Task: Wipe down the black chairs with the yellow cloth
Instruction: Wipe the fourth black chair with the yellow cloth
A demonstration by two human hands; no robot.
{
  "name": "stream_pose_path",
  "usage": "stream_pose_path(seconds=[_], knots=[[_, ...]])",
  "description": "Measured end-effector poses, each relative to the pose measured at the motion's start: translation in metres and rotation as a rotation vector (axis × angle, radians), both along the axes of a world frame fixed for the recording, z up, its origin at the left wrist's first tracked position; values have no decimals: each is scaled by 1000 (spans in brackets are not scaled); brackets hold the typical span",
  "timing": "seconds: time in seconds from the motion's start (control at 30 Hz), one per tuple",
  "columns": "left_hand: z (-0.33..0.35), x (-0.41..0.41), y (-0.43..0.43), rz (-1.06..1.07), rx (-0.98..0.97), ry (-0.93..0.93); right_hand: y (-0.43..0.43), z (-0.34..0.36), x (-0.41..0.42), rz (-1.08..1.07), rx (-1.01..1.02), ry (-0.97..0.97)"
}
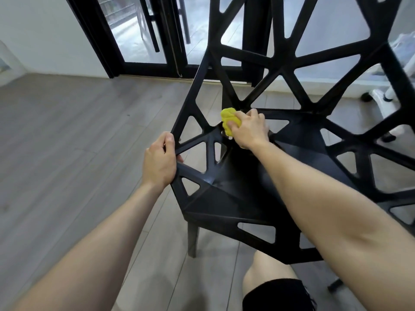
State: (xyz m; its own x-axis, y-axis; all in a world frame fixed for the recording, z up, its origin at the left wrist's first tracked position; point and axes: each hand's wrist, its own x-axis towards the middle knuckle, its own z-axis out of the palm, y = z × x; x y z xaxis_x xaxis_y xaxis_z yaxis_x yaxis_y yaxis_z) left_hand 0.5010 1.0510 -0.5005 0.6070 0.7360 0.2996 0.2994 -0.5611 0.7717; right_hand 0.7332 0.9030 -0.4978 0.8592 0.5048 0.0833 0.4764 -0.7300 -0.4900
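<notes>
Black plastic struts fill the centre and right of the frame, and nearest me my left hand [160, 161] has its grip closed around the edge of the black chair [235, 189] at mid-left, steadying it. Farther in, my right hand [248, 129] presses the bunched yellow cloth [226, 121] against a strut just above centre, grip closed on it. I judge I should keep the brace firm and work the cloth along each bar and into the triangular openings. Most of the cloth hides under my fingers; the chair's right side and back run off frame, and whether other chairs wait there I cannot tell.
</notes>
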Motion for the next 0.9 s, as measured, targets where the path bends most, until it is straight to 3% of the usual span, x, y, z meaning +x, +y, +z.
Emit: stream_pose_path(seconds=[0.13, 0.23, 0.4, 0.57, 0.7, 0.83, 0.9], knots=[[-1, 0, 1, 3, -13, -4, 0, -6, -51, 201, 170, 5], [1, 0, -1, 8, -11, 5, -28, -5, -42, 378, 140, 10], [2, 0, -4, 30, 15, 43, -8, 10, -25, 94, -7, 10], [5, 1, -6, 35, 25, 46, -17, 7, -56, 326, 93, 131], [8, 0, -9, 48, 4, 56, 3, 17, -47, 188, 119, 134], [7, 1, -9, 43, -9, 47, -10, 10, -53, 356, 51, 145], [8, 2, -9, 46, -9, 50, -10, 16, -43, 297, 23, 123]])
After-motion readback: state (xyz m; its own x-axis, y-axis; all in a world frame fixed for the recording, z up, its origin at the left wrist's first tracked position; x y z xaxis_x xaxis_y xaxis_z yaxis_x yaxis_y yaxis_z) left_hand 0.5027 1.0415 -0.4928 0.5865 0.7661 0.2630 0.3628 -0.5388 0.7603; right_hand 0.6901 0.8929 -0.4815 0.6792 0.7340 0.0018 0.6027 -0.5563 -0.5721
